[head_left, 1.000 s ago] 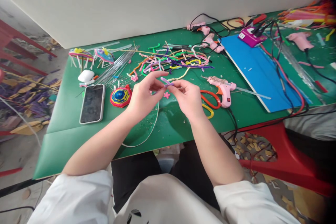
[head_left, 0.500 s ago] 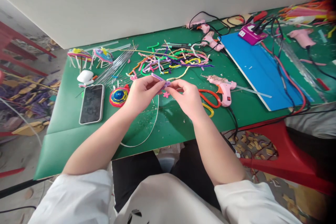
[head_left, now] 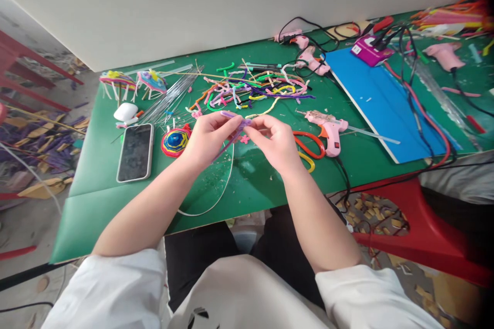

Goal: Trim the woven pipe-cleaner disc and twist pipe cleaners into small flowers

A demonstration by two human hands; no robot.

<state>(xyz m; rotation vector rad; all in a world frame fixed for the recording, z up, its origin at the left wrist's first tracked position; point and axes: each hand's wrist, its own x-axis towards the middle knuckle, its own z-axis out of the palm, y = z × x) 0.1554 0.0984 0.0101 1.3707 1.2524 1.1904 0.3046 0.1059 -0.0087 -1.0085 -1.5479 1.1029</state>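
Over the green table (head_left: 262, 195), my left hand (head_left: 206, 139) and my right hand (head_left: 276, 144) meet fingertip to fingertip. Both are closed on a purple pipe cleaner (head_left: 230, 140), pinched and bent between thumbs and forefingers. One end hangs below my left fingers; the folded part at the fingertips is too small to make out. A small pink flower shape (head_left: 244, 139) shows just under the fingertips. Left of my left hand lies a round, ringed red, yellow and blue piece (head_left: 175, 141). Scissors with orange and yellow handles (head_left: 310, 145) lie beside my right hand.
Beyond my hands is a heap of colored pipe cleaners (head_left: 258, 87). A pink glue gun (head_left: 328, 128) lies to the right, before a blue board (head_left: 386, 108) crossed by cables. A phone (head_left: 135, 153) and a white case (head_left: 125, 111) are left, near thin metal wires (head_left: 173, 93).
The purple pipe cleaner has turned in my fingers: its free end, which pointed up and away, now also trails down toward me. My hands have barely shifted.
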